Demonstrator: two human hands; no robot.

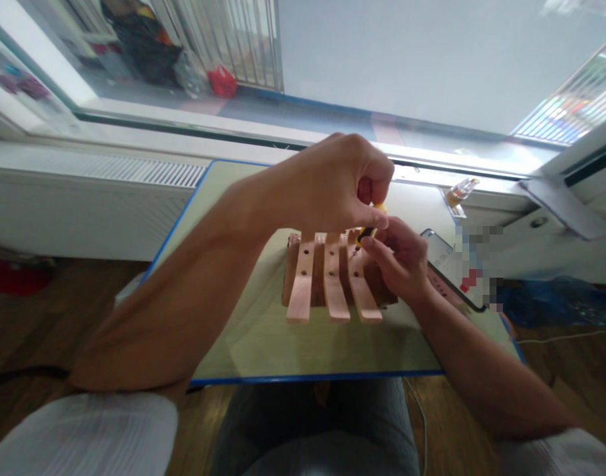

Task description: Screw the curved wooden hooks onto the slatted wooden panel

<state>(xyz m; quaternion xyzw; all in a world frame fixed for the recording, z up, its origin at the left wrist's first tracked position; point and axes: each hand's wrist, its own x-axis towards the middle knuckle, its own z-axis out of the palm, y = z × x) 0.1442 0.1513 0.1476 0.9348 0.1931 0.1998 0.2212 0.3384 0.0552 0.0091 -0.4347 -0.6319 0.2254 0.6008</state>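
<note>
My left hand point(347, 182) reaches across from the left, its fingers closed around the top of a small yellow-and-black screwdriver point(365, 235). The thumb and fingers of my right hand point(402, 258) are closed about the lower part of that screwdriver, beside the wooden piece. The tip meets the upper screw spot on the rightmost of three pale wooden strips point(337, 291). These strips lie across a darker brown wooden board point(317, 284), their lower ends sticking out past its near edge. Dark screws or holes show in each strip. The board's far edge is partly hidden by my hands.
A small table point(243, 344) with a blue rim carries the work. On its right lies a phone point(449, 264), partly blurred out. A small clear bottle point(462, 190) is near the window sill. A radiator point(109, 198) stands at left, and a large window is ahead.
</note>
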